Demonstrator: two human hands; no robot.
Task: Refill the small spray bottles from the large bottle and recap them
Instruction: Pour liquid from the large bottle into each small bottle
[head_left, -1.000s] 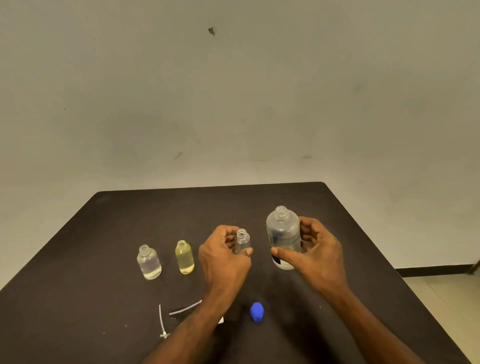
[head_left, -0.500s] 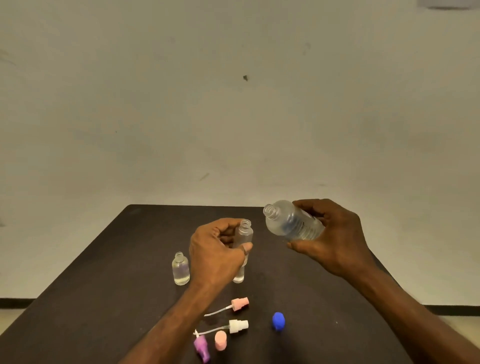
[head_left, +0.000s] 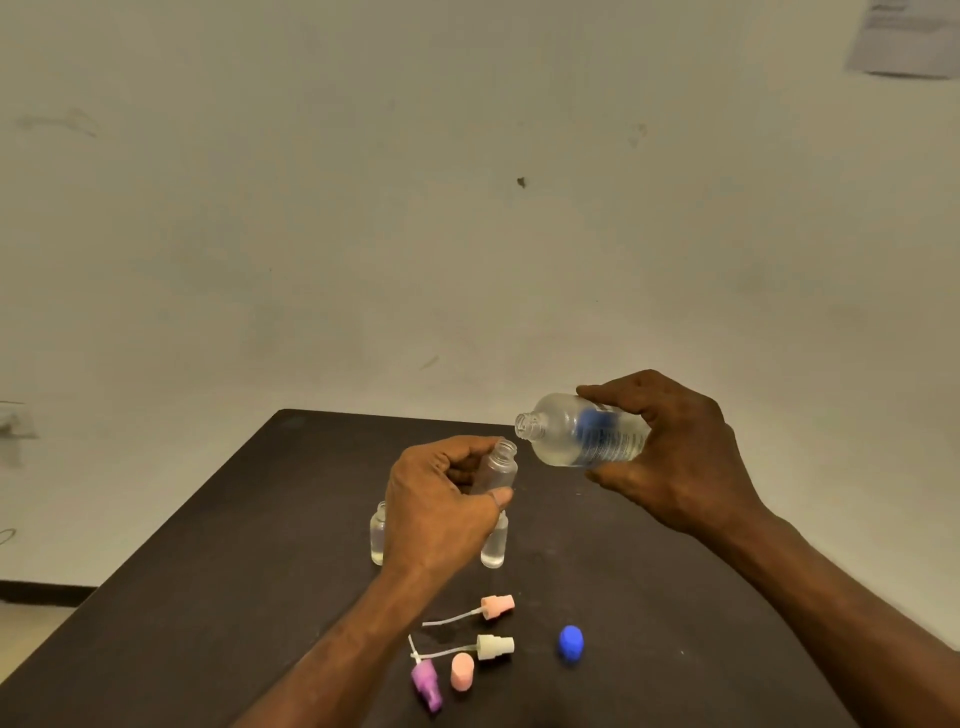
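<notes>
R hand (head_left: 670, 462) has the large bottle (head_left: 582, 434) up off the table, tipped nearly flat, thumb over the top and fingers curled under, firm wrap round the body. Open neck points left, just above and right of the small bottle's mouth, not touching it. Clear liquid pooled along the lower side of the big one; blue print on its label, too blurred to read.

L hand (head_left: 441, 499) grips the small spray bottle (head_left: 497, 499), fingers and thumb closed round its mid section, uncapped neck sticking out above the knuckles, leaning a bit to the right. Its base shows under the hand w/ some clear liquid in it; can't tell if it's resting on the table (head_left: 208, 545) or held a touch above.

Behind the L hand, a second small clear bottle (head_left: 378, 538) stands upright on the dark top, half hidden by the wrist.

Nearer the camera, loose parts lying on the table: pink spray head (head_left: 497, 607) w/ its dip tube trailing left, white spray head (head_left: 494, 647) below it, same way round, pink cap (head_left: 462, 671) upright beside that, purple cap (head_left: 427, 685) on its side at the left, blue cap (head_left: 571, 643) off to the right, apart from the rest.

Back wall plain, sheet of paper (head_left: 904, 36) pinned top right.
</notes>
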